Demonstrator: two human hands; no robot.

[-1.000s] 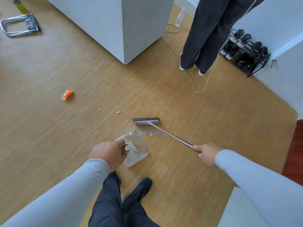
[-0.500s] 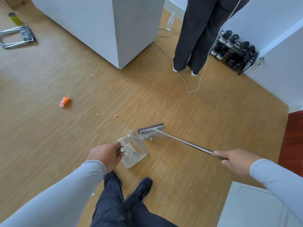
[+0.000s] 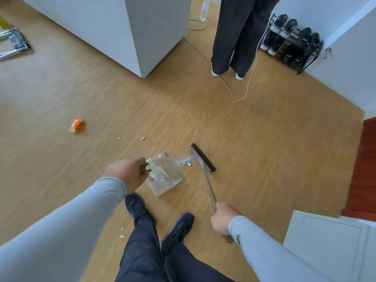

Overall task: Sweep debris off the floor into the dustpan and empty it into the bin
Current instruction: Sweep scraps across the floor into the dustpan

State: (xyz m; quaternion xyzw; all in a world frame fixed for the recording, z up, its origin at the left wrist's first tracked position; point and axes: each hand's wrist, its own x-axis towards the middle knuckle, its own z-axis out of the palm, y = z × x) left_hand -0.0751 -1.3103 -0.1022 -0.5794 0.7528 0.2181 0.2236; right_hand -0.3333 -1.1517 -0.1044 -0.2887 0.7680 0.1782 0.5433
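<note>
A clear plastic dustpan (image 3: 165,176) rests on the wooden floor, and my left hand (image 3: 127,174) grips its handle. My right hand (image 3: 222,220) grips the metal handle of a broom (image 3: 203,157), whose dark-bristled head sits just right of the dustpan's mouth. A small pile of silvery debris (image 3: 184,162) lies between the broom head and the dustpan. More white bits (image 3: 142,138) lie on the floor beyond the dustpan, and an orange wrapper (image 3: 75,125) lies farther left. No bin shows in the frame.
A person in dark trousers (image 3: 234,37) stands ahead, with a white cable (image 3: 238,98) trailing on the floor. A white cabinet (image 3: 130,31) stands at the back left, a shoe rack (image 3: 293,43) at the right wall. White scraps (image 3: 121,233) lie by my feet.
My right hand has swung the broom round to the dustpan's right side and drawn in toward my body. The silvery debris now sits at the dustpan's mouth. My left hand keeps the dustpan in place.
</note>
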